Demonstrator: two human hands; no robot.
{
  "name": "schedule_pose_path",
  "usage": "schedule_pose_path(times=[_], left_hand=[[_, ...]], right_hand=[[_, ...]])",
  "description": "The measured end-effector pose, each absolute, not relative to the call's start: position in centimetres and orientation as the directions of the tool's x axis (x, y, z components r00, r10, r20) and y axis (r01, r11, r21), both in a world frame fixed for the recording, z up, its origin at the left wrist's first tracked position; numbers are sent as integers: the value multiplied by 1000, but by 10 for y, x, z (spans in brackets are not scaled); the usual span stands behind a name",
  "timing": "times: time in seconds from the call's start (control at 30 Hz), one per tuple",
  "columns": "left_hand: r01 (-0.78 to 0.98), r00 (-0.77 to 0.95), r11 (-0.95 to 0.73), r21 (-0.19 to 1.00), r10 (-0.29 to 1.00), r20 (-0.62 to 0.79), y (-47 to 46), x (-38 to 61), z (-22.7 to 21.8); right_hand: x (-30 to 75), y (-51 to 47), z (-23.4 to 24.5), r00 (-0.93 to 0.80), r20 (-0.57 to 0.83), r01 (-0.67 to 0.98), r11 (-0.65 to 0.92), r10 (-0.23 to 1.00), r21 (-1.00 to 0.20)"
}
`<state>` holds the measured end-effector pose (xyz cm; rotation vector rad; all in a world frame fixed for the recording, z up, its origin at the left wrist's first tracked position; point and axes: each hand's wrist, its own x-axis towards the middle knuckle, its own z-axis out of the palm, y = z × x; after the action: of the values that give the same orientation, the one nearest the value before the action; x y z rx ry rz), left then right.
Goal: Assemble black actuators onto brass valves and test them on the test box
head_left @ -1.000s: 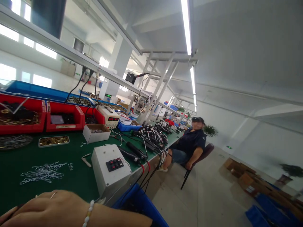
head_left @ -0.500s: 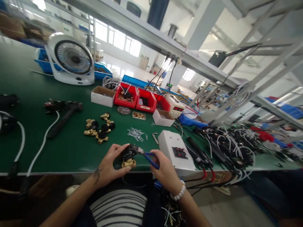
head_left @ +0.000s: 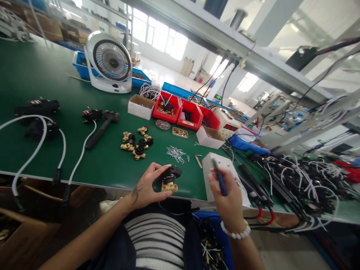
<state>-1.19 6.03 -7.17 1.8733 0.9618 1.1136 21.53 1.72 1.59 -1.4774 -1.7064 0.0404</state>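
My left hand [head_left: 153, 183] is closed around a brass valve with a black plastic top [head_left: 170, 186], thumb at the brass and fingers at the black part, near the table's front edge. My right hand [head_left: 229, 195] is raised over the white control box [head_left: 209, 165], gripping blue-handled pliers [head_left: 221, 179] that are blurred by motion. Beyond the left hand lies a loose heap of small metal clips [head_left: 176, 153], with a couple more beside it. Several brass fittings with black parts [head_left: 139, 152] stand in a group to the left of the clips.
A hammer [head_left: 102, 127] and black parts with white cables [head_left: 42, 112] lie at left. A white fan [head_left: 111, 62], red bins [head_left: 189, 114], small cartons [head_left: 210, 138] and a power supply [head_left: 229, 123] line the back. Black tubes and tangled cables [head_left: 306, 180] cover the right side.
My right hand has pulled the pliers away from the valve, up and to the right over the control box. My left hand still holds the valve. The view has shifted left.
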Motion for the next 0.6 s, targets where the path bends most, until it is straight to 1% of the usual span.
schedule_pose_path(times=[0.03, 0.07, 0.1, 0.13, 0.2, 0.23, 0.27, 0.33, 0.4, 0.43, 0.47, 0.5, 0.57, 0.6], left_hand=[[226, 341, -444, 867, 870, 356, 60, -12, -71], [227, 342, -443, 867, 870, 355, 60, -12, -71], [228, 343, -443, 867, 870, 354, 60, -12, -70], [229, 345, -443, 867, 870, 353, 60, -13, -69], [231, 351, -441, 867, 869, 349, 60, -13, -68], [232, 355, -441, 867, 868, 347, 60, -13, -67], [231, 357, -441, 867, 868, 346, 60, -14, -67], [228, 360, -442, 867, 866, 347, 60, -14, -67], [224, 358, -447, 866, 864, 353, 61, -14, -68], [221, 356, -450, 865, 863, 358, 61, -14, -69], [218, 354, -455, 864, 862, 364, 61, -13, -70], [216, 352, -459, 862, 860, 370, 62, -13, -71], [214, 348, -466, 859, 858, 378, 62, -13, -73], [213, 347, -468, 858, 857, 381, 62, -13, -73]], right_hand=[[214, 17, 14, 142, 618, 785, 292, 774, -546], [213, 17, 11, 157, 635, 790, 290, 756, -540], [212, 18, 8, 104, 617, 809, 294, 780, -508], [211, 18, 5, 0, 562, 834, 310, 827, -457], [211, 19, 5, -206, 395, 865, 355, 895, -354], [212, 19, 8, -247, 350, 870, 366, 904, -332], [213, 19, 11, -226, 365, 871, 355, 903, -339], [214, 19, 18, -71, 488, 856, 304, 870, -417], [213, 18, 18, 132, 625, 815, 275, 769, -510], [212, 18, 15, 186, 658, 802, 274, 729, -531], [211, 18, 11, 175, 658, 804, 280, 733, -525], [211, 19, 7, 103, 625, 818, 292, 774, -496], [212, 20, 4, -117, 456, 849, 327, 882, -415], [213, 20, 6, -187, 379, 855, 340, 907, -392]])
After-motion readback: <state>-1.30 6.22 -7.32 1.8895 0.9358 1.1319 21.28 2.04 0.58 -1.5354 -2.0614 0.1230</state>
